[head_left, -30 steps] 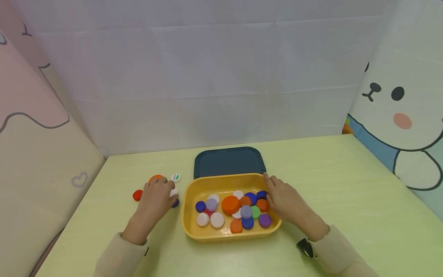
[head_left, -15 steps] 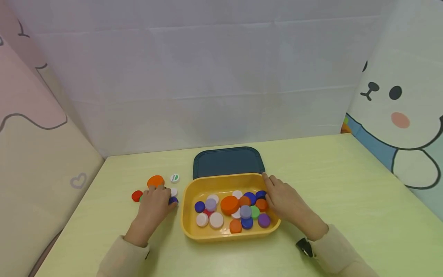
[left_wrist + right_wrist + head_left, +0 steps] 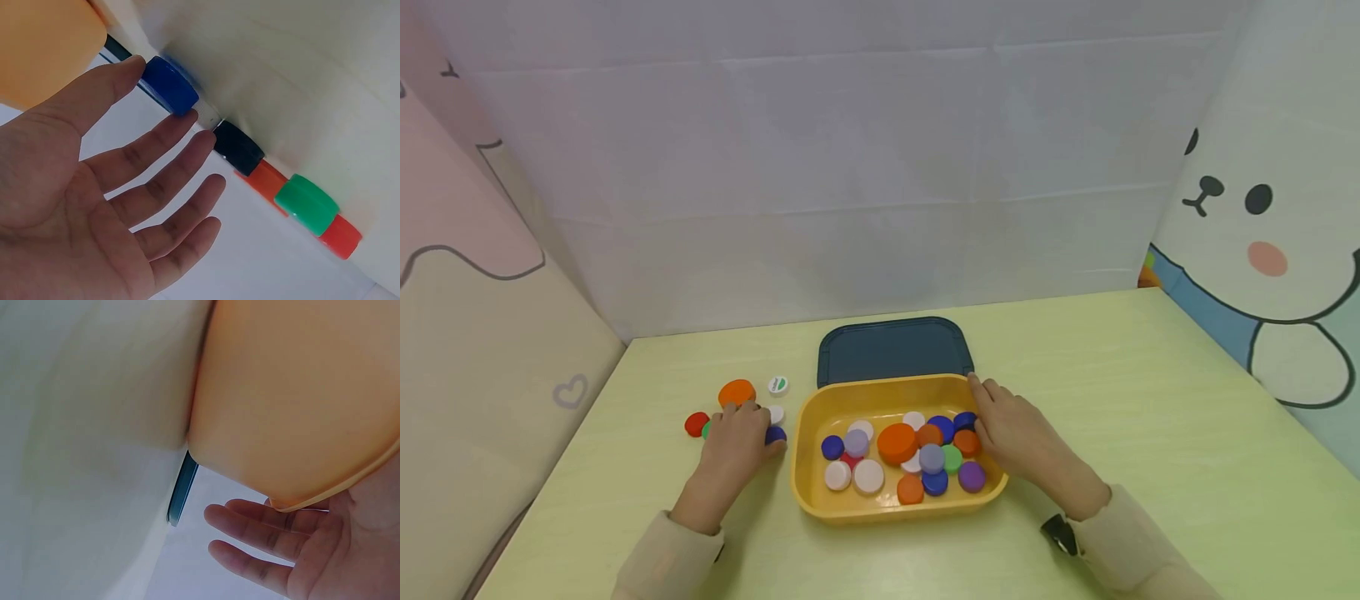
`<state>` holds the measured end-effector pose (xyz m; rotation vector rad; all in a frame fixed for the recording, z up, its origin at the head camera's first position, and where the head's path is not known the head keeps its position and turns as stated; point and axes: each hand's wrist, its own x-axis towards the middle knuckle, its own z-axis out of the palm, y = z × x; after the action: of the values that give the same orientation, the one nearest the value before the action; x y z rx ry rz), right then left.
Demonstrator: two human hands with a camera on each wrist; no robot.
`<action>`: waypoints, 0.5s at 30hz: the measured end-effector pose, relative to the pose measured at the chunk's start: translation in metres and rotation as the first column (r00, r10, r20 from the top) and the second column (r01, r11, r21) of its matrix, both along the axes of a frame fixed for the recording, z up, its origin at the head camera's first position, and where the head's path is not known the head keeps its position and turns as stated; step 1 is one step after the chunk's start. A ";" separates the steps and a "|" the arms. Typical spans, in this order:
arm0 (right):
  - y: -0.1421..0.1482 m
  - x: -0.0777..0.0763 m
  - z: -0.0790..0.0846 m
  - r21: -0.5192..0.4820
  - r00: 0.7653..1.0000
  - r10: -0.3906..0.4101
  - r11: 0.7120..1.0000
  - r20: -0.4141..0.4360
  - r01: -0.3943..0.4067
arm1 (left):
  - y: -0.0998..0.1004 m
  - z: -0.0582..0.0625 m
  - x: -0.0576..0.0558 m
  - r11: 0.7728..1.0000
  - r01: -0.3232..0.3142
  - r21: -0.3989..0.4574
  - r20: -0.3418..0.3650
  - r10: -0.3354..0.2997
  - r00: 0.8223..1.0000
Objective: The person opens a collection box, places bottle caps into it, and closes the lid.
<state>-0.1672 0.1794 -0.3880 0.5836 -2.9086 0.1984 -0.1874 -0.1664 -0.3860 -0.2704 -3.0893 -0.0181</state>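
Observation:
In the left wrist view, my left hand (image 3: 94, 181) pinches a blue bottle cap (image 3: 169, 86) between thumb and index finger; the cap stands on the table. The other fingers are loosely bent and near a black cap (image 3: 239, 148). From the head view, that hand (image 3: 735, 446) lies left of a yellow plastic box (image 3: 898, 512), which holds many bottle caps, among them a big orange one (image 3: 897, 443). My right hand (image 3: 1018, 433) grips the box's right side at the rim. Its fingers (image 3: 250, 528) extend along the outside of the wall in the right wrist view.
Around the left hand lie loose caps: orange (image 3: 737, 392), red (image 3: 697, 424), green (image 3: 306, 205), plain white (image 3: 777, 414) and white with a green print (image 3: 778, 385). Behind the box lies a dark blue lid (image 3: 895, 352). A white cloth backdrop (image 3: 880, 183) stands behind the table.
My left hand has drawn back slightly toward me, uncovering more of the orange cap, and its thumb and index finger have come to the blue cap. The right hand stays on the box.

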 end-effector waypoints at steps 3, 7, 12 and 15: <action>0.000 0.000 0.000 -0.001 1.000 -0.003 1.000 0.005 0.003 | 0.001 0.005 0.001 1.000 0.002 0.003 -0.016 -0.002 1.000; 0.000 0.000 0.000 -0.002 1.000 -0.006 1.000 0.008 0.006 | 0.001 0.013 0.003 1.000 0.028 0.015 -0.094 -0.026 0.995; 0.000 0.000 0.000 -0.001 1.000 -0.010 1.000 0.013 0.010 | 0.005 0.023 0.007 0.997 0.068 0.042 -0.221 -0.057 0.974; 0.000 0.000 -0.001 -0.002 1.000 -0.007 1.000 0.012 0.007 | 0.011 0.031 0.010 0.996 0.072 0.057 -0.242 -0.056 0.969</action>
<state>-0.1677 0.1791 -0.3891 0.5736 -2.9215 0.2045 -0.1778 -0.1554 -0.3553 -0.3426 -2.8330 -0.0819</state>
